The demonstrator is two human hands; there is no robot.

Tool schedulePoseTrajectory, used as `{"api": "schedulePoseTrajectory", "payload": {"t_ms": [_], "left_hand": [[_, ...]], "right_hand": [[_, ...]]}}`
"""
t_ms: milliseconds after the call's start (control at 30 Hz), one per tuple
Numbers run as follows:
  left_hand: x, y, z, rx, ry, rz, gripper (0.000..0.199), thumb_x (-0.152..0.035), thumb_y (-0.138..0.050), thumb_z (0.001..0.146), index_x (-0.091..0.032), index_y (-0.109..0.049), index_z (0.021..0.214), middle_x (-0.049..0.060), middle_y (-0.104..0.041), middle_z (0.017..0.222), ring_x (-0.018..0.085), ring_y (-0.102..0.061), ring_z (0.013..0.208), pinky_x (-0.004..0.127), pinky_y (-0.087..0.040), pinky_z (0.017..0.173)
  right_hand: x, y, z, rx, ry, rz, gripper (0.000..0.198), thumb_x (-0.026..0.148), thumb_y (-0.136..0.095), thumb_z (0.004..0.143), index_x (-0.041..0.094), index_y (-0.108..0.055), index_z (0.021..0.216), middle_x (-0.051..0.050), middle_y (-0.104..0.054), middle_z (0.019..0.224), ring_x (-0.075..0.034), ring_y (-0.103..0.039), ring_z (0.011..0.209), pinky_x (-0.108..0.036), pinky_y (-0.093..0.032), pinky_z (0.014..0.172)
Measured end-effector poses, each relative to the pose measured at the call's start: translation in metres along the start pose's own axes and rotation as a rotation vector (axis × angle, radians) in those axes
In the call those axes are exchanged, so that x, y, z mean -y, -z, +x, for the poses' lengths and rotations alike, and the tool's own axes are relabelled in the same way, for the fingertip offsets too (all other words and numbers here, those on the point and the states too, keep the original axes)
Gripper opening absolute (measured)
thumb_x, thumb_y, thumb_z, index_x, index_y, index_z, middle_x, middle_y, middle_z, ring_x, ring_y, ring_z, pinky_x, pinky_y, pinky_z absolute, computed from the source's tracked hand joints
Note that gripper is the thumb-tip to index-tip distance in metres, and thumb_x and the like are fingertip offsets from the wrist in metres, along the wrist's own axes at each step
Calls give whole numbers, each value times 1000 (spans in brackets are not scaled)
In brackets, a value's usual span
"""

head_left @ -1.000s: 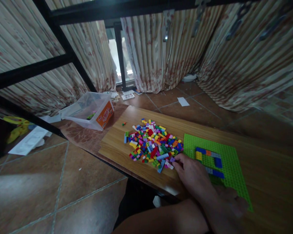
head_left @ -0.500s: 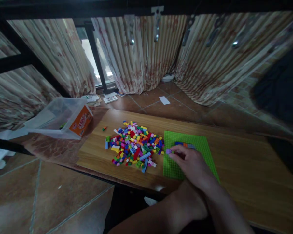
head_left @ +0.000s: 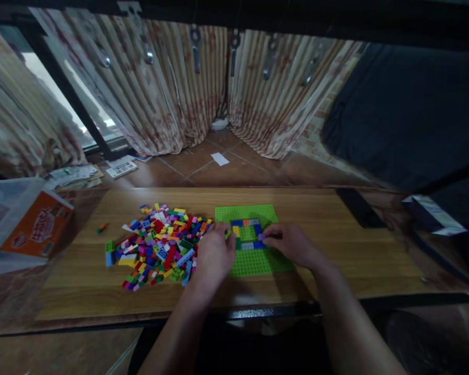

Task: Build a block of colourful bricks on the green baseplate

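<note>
A green baseplate (head_left: 254, 266) lies on the wooden table, bearing a rectangular outline of bricks (head_left: 247, 246) in blue, orange, yellow, green and grey-blue. My right hand (head_left: 293, 244) pinches a small purple brick (head_left: 261, 237) between thumb and fingertips, at the right side of this outline; whether it is pressed on I cannot tell. At the plate's left edge is my left hand (head_left: 214, 252), fingers curled and thumb close to the index finger. What sits between those fingertips is hidden. Left of it spreads a heap of loose bricks (head_left: 156, 245) in many colours, partly covered by the hand.
A clear plastic box (head_left: 8, 208) with an orange label stands at the far left. On the table's right part lies a dark flat object (head_left: 359, 208). A small orange and green piece (head_left: 101, 228) lies apart from the heap. Curtains (head_left: 172, 94) hang behind.
The view has swung to the right. My right hand has carried the purple brick from the plate's left edge to the outline's right side. My left hand has come up to the plate's left edge.
</note>
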State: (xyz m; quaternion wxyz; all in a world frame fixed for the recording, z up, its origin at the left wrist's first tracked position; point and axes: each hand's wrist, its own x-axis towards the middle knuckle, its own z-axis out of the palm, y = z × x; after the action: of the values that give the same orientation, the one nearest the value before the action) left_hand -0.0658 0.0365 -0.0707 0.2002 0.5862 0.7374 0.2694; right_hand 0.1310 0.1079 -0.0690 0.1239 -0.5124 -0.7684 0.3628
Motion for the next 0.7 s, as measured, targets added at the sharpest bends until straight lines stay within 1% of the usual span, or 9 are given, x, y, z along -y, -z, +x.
{"api": "schedulePoseTrajectory", "payload": {"t_ms": [133, 267, 433, 600, 700], "left_hand": [[-1, -8, 1, 18, -34, 15, 22, -23, -50, 88, -15, -62, 105, 9, -64, 100, 17, -63, 81, 30, -49, 78], [-7, -15, 0, 17, -127, 14, 24, -22, -49, 88, -19, -65, 106, 7, -63, 105, 17, -62, 89, 30, -49, 84], [-18, -25, -4, 94, -241, 90, 25, -21, -48, 89, -23, -67, 106, 5, -63, 105, 19, -59, 99, 31, -47, 90], [-25, -35, -6, 131, -289, 192, 26, -23, -47, 90, -23, -66, 106, 7, -60, 103, 22, -55, 98, 35, -46, 90], [-26, -37, -6, 121, -291, 205, 26, -23, -45, 90, -21, -67, 105, 8, -60, 102, 22, -55, 96, 36, -46, 90]], "right_hand": [[4, -3, 3, -19, 9, -52, 13, 22, -64, 77, 16, -73, 85, -4, -73, 80, -16, -64, 74, -29, -45, 70], [3, -4, 5, -38, -2, -85, 12, 19, -66, 75, 16, -72, 85, -4, -72, 79, -16, -64, 73, -29, -45, 71], [5, -4, 5, -45, -7, -116, 12, 19, -66, 75, 14, -72, 84, -5, -72, 76, -16, -63, 70, -29, -45, 69], [2, -2, 5, -32, -11, -109, 14, 21, -67, 74, 16, -73, 86, -4, -73, 78, -17, -64, 72, -28, -45, 69], [-1, 0, 5, -25, 8, -86, 16, 26, -64, 78, 17, -74, 87, -4, -73, 79, -17, -64, 73, -28, -44, 69]]}}
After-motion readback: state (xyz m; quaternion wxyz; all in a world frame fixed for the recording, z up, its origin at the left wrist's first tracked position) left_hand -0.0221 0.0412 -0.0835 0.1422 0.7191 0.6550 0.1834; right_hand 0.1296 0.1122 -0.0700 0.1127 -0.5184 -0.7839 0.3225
